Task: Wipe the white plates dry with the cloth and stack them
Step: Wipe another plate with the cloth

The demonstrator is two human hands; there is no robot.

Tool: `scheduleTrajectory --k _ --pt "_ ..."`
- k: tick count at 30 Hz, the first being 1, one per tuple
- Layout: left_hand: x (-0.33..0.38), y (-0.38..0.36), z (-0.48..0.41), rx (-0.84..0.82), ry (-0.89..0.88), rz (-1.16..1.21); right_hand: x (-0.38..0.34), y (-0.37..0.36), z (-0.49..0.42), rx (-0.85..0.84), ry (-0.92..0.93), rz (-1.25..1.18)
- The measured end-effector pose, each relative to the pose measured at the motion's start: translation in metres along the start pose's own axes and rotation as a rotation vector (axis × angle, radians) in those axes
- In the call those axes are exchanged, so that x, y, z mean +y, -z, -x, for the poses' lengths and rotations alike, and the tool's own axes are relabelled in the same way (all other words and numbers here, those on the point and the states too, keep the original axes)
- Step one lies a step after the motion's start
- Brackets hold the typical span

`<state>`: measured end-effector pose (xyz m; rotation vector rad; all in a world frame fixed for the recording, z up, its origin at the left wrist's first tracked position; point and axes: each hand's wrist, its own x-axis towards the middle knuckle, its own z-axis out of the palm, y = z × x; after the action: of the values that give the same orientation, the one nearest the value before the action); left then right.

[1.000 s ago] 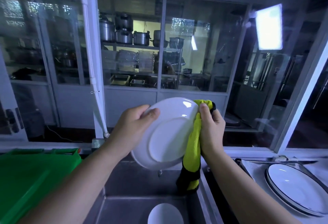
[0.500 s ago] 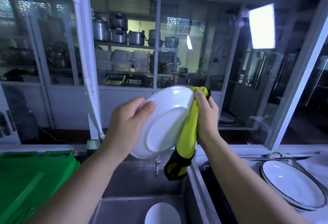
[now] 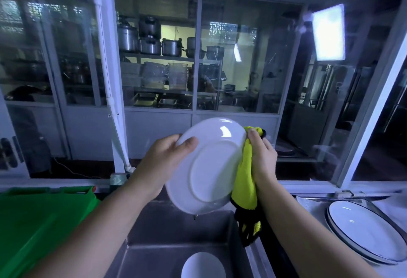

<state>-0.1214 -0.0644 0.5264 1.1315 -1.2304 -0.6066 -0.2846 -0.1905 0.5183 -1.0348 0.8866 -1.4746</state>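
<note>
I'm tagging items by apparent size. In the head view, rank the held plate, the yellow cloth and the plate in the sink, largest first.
1. held plate, nearest the camera, which inflates it.
2. yellow cloth, partly hidden.
3. plate in the sink, cut off by the frame's bottom edge, so unsure.

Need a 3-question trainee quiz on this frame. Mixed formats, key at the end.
1. True or false: the left hand holds the white plate with its underside facing the camera.
2. The yellow cloth is gripped by: A) the left hand B) the right hand C) neither hand.
3. Fill in: a second white plate lies below, in the ____.

Key: 1 true; 2 B; 3 sink.
</note>
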Motion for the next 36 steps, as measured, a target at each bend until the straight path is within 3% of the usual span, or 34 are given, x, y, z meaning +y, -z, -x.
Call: scheduleTrajectory --k 4,8,10,13,19,22,29,33,36 --pt "-0.004 -0.005 0.001 0.076 -0.015 -0.064 -0.004 0.001 0.007 -0.160 0.190 0.098" --pt "-0.009 -0.015 0.003 0.030 -0.008 -0.109 -0.024 -0.010 0.016 -0.347 0.669 0.534" --pt "-0.009 -0.020 0.003 0.016 -0.013 -0.092 -0.032 -0.017 0.020 -0.392 0.811 0.684" --pt "-0.007 -0.022 0.006 0.045 -0.034 -0.069 -0.037 -0.017 0.013 -0.399 0.743 0.622" --pt "-0.005 -0.019 0.005 0.220 -0.087 0.020 -0.021 -0.003 0.004 -0.339 0.143 0.088" --pt "-0.007 -0.023 0.004 0.358 -0.102 0.103 -0.003 -0.005 0.007 -0.230 0.020 0.039" --pt "-0.025 -0.040 0.000 0.566 0.031 0.345 0.031 -0.003 0.017 -0.073 0.089 0.146" --pt "-0.035 -0.059 0.005 0.575 0.053 0.280 0.031 0.007 0.003 -0.064 0.419 0.611" --pt "-0.036 -0.072 0.005 0.572 0.079 0.298 0.024 0.011 0.010 -0.197 0.707 0.741"
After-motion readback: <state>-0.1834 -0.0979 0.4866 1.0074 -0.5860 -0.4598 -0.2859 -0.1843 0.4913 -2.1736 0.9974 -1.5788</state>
